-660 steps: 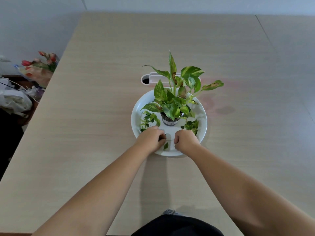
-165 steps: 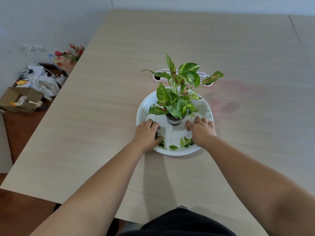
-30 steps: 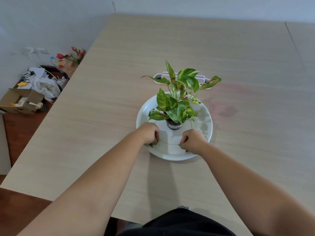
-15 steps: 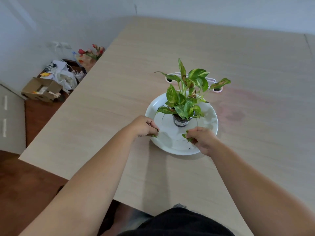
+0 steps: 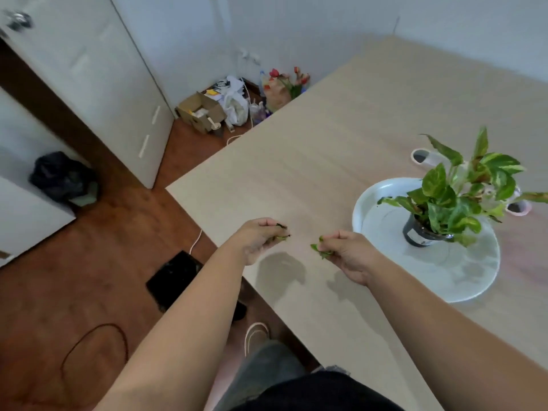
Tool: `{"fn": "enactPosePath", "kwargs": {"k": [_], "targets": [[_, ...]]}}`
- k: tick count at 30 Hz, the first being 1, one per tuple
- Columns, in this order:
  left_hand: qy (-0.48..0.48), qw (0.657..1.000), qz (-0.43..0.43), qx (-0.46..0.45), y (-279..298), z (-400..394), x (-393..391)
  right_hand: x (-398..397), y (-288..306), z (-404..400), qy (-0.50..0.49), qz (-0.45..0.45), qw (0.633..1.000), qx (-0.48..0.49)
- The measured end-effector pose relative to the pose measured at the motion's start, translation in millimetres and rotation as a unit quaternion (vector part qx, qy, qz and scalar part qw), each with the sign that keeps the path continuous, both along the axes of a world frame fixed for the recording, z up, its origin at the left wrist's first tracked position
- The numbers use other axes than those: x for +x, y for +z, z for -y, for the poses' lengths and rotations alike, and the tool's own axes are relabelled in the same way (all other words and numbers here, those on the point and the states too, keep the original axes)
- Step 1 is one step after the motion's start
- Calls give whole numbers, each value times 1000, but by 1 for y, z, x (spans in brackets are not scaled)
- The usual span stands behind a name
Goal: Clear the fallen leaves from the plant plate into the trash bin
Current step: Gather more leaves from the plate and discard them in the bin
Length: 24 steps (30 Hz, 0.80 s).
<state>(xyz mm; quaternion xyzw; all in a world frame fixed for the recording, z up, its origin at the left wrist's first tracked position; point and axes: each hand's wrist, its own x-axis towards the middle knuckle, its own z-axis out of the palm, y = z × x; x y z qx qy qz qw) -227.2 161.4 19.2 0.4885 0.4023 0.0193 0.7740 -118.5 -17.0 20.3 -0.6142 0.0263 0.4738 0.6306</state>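
- Left hand [image 5: 257, 237] curled tight round small green fallen leaves [image 5: 281, 236]; right hand [image 5: 347, 252] likewise, fingers [image 5: 333, 236] pinched on another clump.
- Both raised over pale wooden bench [image 5: 296, 161], well left of round white plant plate [image 5: 444, 271].
- Black-bagged trash bin [image 5: 60, 178] on floor far left; left hand nearer.

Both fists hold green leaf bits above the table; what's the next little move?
Probably carrying both handfuls leftward off the table: the left hand and right hand each grip leaves, and the likely bin, a black-bagged container, sits on the floor there.
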Motion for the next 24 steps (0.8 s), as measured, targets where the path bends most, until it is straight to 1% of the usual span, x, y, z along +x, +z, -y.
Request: {"fn": "enactPosePath", "kwargs": {"k": [2, 5, 9, 17, 24], "targets": [[72, 997, 9, -27, -6, -16, -26, -13, 0, -24, 33, 3, 999, 3], [181, 982, -11, -53, -18, -44, -67, -36, -3, -68, 88, 3, 996, -2], [269, 960, -42, -69, -35, -84, -116, -72, -11, -129, 154, 6, 988, -16], [355, 926, -96, -81, -70, -165, -193, -142, -35, -239, 266, 27, 961, -76], [365, 916, -143, -80, -106, -215, -225, -181, -66, -311, 285, 82, 943, -150]]}}
